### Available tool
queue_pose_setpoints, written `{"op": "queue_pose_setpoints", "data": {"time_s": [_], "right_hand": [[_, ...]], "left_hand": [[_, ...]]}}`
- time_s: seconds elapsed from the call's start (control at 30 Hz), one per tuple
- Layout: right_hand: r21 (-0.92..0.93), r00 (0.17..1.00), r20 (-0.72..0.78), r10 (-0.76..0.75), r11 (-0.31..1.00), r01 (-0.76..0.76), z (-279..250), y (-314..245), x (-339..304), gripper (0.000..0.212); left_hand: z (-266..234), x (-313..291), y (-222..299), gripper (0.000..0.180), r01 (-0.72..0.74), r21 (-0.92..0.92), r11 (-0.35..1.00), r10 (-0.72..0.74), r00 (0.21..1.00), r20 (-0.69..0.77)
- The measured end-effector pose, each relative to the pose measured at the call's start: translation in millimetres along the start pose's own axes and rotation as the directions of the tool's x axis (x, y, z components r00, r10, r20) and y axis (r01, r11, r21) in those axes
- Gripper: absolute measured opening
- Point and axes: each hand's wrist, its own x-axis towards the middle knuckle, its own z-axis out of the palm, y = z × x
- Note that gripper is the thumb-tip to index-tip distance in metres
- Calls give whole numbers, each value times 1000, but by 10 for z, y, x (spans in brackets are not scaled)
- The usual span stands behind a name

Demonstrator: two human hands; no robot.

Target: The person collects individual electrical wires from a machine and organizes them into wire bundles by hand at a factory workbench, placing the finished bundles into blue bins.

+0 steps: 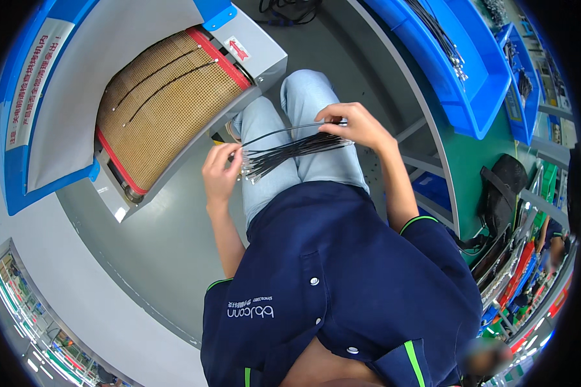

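A single thin black cable [274,133] with small metal ends is stretched between my two hands above my lap. Its left end is pinched between the thumb and fingers of my left hand [219,171]. My right hand [358,127] has its fingers closed around the other end. Just below, a bundle of similar black cables [290,153] lies across my thighs, its silvery connectors gathered near the left hand. The right fingertips are close over the bundle's right end; whether they touch it is hard to see.
To the left, a machine's tan mesh conveyor belt [190,109] with red edges carries two black cables [164,94]. A blue-edged hood [51,97] arches over it. On the right, a green-topped table [461,151] holds blue bins [478,97] with more cables and a black pouch [507,187].
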Motion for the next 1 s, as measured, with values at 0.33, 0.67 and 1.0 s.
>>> {"op": "queue_pose_setpoints", "data": {"time_s": [0.33,0.67,1.0], "right_hand": [[-146,989,-58,-133,982,123,-82,-58,-35,11],[-131,981,-165,-103,988,82,-209,74,-92,8],[35,981,-194,6,999,1,-172,-5,-93,6]], "left_hand": [[-106,-55,-5,13,70,72,995,-68,997,-26],[-353,-179,-223,12,141,146,979,-130,988,-83],[-407,-235,-247,10,166,152,974,-153,984,-94]]}}
